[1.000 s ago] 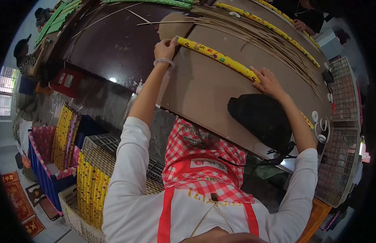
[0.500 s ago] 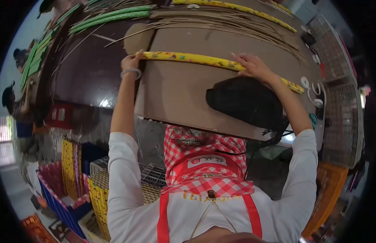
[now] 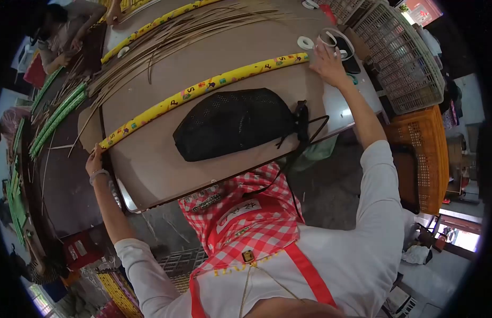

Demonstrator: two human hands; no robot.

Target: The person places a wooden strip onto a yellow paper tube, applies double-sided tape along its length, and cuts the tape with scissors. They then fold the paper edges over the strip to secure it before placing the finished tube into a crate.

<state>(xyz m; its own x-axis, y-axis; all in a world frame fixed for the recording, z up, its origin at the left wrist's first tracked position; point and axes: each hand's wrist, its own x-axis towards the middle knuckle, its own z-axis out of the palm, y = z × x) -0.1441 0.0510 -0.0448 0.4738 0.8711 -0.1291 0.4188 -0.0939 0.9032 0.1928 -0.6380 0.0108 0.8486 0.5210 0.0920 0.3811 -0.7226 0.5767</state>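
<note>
A long yellow tube (image 3: pixel 188 93) printed with colourful letters and figures lies slantwise across the brown table. My left hand (image 3: pixel 95 161) pinches its lower left end at the table's edge. Past the tube's other end, my right hand (image 3: pixel 328 66) is stretched out with its fingers apart, fingertips right at a tape roll (image 3: pixel 327 35). A flat white tape roll (image 3: pixel 305 42) lies just left of those fingers. Between my arms and the tube rests a black mesh bag (image 3: pixel 235 124) with a drawstring and cord.
Thin brown strips (image 3: pixel 166 40) lie beyond the tube, with another yellow tube (image 3: pixel 150 26) behind them. Green tubes (image 3: pixel 60 119) rest on the dark table at left. A person (image 3: pixel 66 32) sits at upper left. Plastic crates (image 3: pixel 399 58) stand at right.
My right hand has left the tube and reached out to the tape rolls. My left hand still holds the tube's end. The view has turned, so the tube now slants.
</note>
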